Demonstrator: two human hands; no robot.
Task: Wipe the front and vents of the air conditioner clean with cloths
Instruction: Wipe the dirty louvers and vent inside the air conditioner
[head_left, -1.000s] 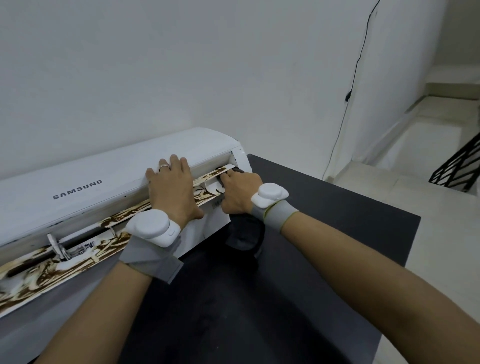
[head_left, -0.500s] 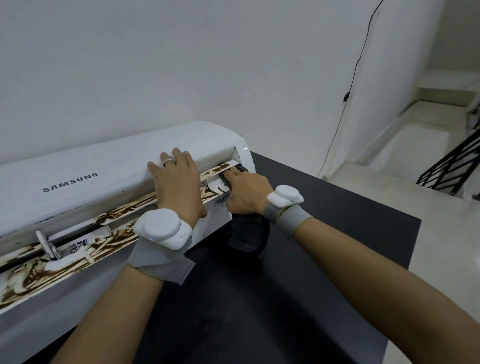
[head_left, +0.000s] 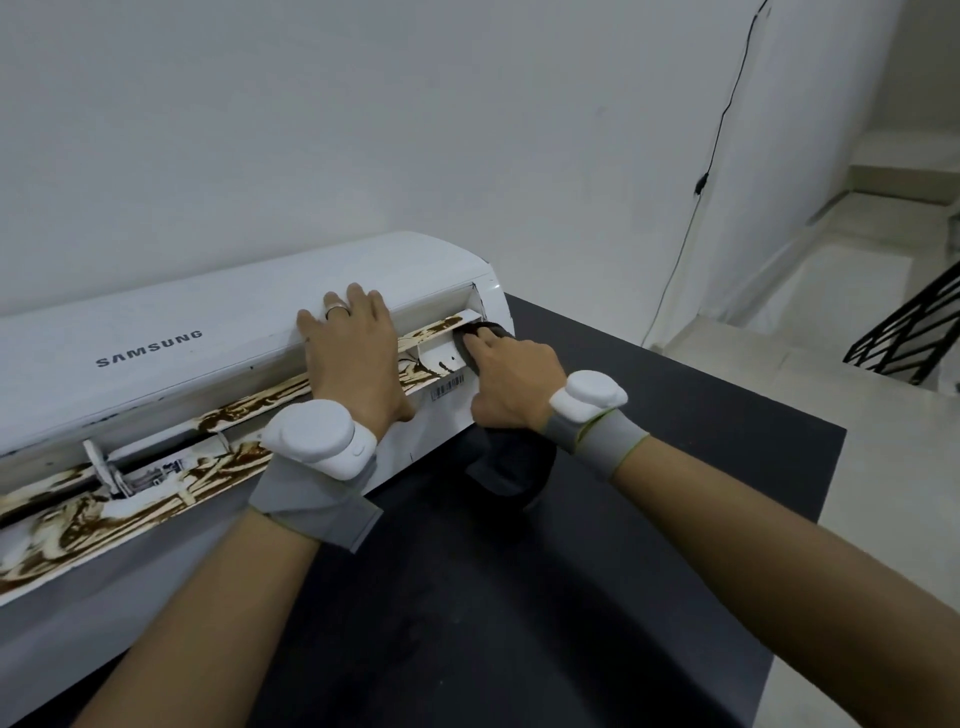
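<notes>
A white Samsung air conditioner (head_left: 171, 364) lies on a black table (head_left: 649, 467). Brown streaks of grime run along its vent flap (head_left: 130, 509). My left hand (head_left: 353, 358) rests flat on the front panel, fingers straight, above the vent. My right hand (head_left: 511, 379) holds a dark cloth (head_left: 511, 467) and pushes it with its fingertips into the right end of the vent opening. Most of the cloth hangs below my right hand against the unit's lower front.
A white wall stands behind the unit, with a thin black cable (head_left: 701, 182) running down it at the right. Past the table's right edge are pale steps (head_left: 857, 270) and a black metal railing (head_left: 909, 332).
My right hand and the cloth have slid a little further into the right end of the vent. My left hand has stayed flat on the panel.
</notes>
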